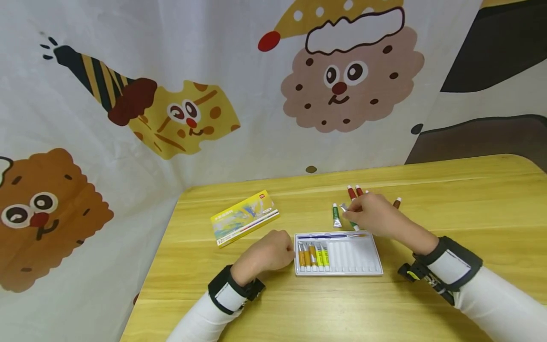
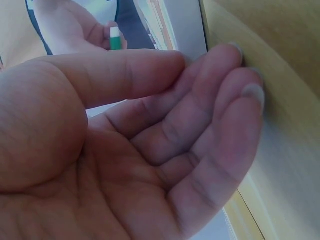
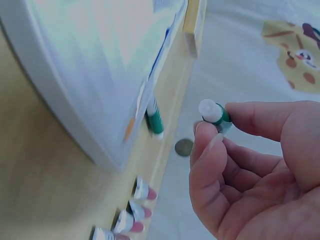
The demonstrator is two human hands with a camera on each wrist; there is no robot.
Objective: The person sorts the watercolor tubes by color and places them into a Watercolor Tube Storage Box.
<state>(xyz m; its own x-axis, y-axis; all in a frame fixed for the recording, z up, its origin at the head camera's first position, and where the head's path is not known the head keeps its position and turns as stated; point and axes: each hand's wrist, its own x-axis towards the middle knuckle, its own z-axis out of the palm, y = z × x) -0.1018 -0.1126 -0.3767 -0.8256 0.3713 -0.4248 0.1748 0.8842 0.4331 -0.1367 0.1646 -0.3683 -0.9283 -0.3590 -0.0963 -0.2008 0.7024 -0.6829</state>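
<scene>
My right hand [image 1: 372, 216] is above the far right corner of a white plastic paint tray [image 1: 354, 256]. Thumb and fingertips pinch a green paint tube [image 3: 220, 117], its white cap facing the wrist camera. My left hand [image 1: 273, 249] is at the tray's left edge, its fingers loosely curled with nothing inside, as the left wrist view shows. Several ochre and yellow paint tubes [image 1: 313, 256] lie side by side in the tray's left slots. A blue-handled paintbrush [image 1: 329, 236] lies along the tray's far side. Just behind it, another green tube [image 1: 336, 216] rests on the table.
A yellow paint box [image 1: 244, 218] lies at an angle on the wooden table [image 1: 295, 308], left of the tray. Red tubes [image 1: 352, 192] lie beyond my right hand, partly hidden by it. A brown tube [image 1: 397, 203] is to their right. A cartoon-printed cloth [image 1: 256, 142] hangs behind the table.
</scene>
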